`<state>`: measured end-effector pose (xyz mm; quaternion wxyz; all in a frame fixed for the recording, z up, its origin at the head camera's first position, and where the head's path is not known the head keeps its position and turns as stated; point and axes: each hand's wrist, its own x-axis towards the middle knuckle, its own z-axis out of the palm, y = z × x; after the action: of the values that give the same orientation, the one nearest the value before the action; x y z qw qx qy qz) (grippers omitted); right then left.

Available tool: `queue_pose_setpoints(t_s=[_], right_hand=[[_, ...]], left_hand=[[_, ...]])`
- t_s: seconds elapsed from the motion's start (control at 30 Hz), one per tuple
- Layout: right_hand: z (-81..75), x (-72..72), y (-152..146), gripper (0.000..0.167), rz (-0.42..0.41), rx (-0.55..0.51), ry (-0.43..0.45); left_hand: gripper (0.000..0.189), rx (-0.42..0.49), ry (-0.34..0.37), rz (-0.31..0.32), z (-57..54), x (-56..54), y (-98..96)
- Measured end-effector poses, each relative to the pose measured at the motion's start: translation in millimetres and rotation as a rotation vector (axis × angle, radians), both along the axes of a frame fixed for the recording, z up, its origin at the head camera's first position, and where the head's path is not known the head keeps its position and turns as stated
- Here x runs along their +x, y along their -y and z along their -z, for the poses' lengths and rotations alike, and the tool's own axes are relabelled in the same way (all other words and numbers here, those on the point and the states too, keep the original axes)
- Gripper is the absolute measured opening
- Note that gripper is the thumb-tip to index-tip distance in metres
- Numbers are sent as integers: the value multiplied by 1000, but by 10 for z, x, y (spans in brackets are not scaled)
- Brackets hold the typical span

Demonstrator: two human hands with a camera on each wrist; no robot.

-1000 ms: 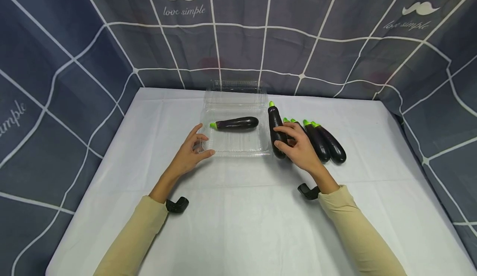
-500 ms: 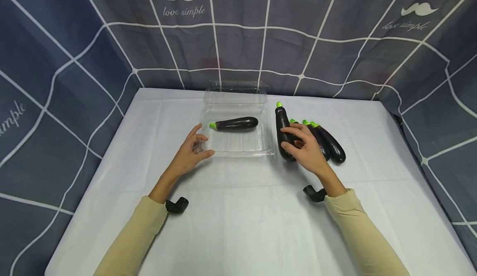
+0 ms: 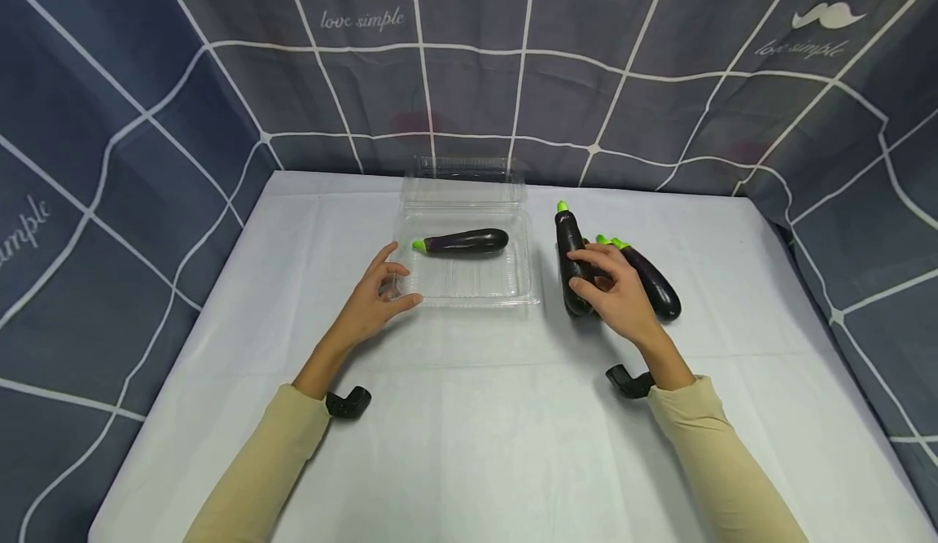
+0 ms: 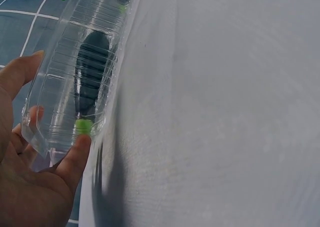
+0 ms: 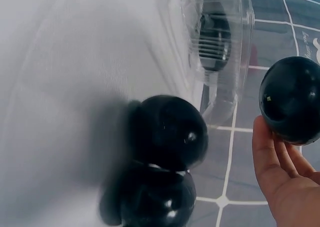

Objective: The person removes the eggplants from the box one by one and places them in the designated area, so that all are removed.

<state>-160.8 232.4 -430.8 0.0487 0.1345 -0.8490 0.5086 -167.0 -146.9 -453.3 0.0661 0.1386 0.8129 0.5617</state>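
A dark eggplant with a bright green stem end [image 3: 469,242] lies crosswise in a clear plastic clamshell container [image 3: 472,286], its lid folded back. My left hand [image 3: 369,303] grips the container's left side near the front corner, thumb low and fingers along the edge. In my right hand [image 3: 619,292] I hold another eggplant [image 3: 567,242], stem end pointing away from me, to the right of the container. The right wrist view shows this held eggplant [image 5: 292,101] raised apart from the others. Beneath and beside that hand lie more eggplants [image 3: 652,278], partly hidden by it.
A white cloth [image 3: 469,445] covers the table. Behind it and at both sides hangs a dark grey curtain [image 3: 469,95] with white grid lines. The container's raised lid [image 3: 463,189] stands near the table's back edge. A black wrist device [image 3: 348,403] sits on my left wrist.
My right hand has moved to the right with the eggplant, away from the container and across the other eggplants. The left hand and the container have stayed put.
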Motion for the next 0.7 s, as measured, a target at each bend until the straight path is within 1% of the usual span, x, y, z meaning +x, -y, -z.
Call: queue_pose_setpoints(t_s=[0.13,0.27,0.4,0.6,0.63,0.7], right_hand=[[-214,86,46,35,0,-4,6],[-240,108,-4,34,5,11,2],[-197,106,-92,35,14,17,5],[34,8,-340,36,20,41,12],[62,-5,-386,36,19,38,15],[66,-10,-465,36,21,35,14]], left_hand=[[40,-7,1,-2,0,0,11],[40,4,9,-1,6,-1,17],[41,11,15,1,10,-2,9],[40,9,14,1,1,2,-5],[40,8,13,1,-1,3,-6],[40,7,12,2,-1,1,-11]])
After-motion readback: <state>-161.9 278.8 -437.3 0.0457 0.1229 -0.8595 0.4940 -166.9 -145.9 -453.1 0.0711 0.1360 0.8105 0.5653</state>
